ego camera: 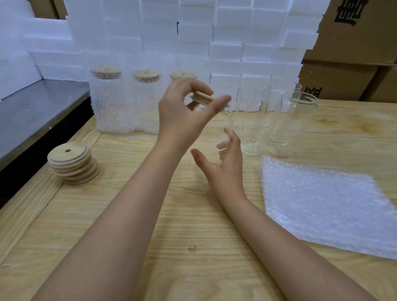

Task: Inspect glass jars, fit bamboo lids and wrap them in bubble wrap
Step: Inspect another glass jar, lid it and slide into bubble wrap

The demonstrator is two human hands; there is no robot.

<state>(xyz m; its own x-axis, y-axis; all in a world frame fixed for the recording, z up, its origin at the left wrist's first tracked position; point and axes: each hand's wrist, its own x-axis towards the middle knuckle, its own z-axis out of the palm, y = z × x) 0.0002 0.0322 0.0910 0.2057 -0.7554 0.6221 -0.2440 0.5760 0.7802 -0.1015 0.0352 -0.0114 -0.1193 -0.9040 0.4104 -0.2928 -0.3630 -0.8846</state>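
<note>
Two bare hands work over a pale wooden table (pixel 188 252) in the head view. The left hand (pixel 183 114) is raised, pinching a round bamboo lid (pixel 203 96) between thumb and fingertips, just above the mouth of a clear glass jar (pixel 221 126) standing on the table. The right hand (pixel 225 167) cups low around that jar, thumb and fingers spread; whether it touches the glass cannot be told. A stack of round bamboo lids (pixel 73 162) sits near the left edge. Three bubble-wrapped lidded jars (pixel 113 105) stand behind, against white foam blocks (pixel 220 37). Several empty glass jars (pixel 291 127) stand right, beyond a flat sheet of bubble wrap (pixel 327 206).
</note>
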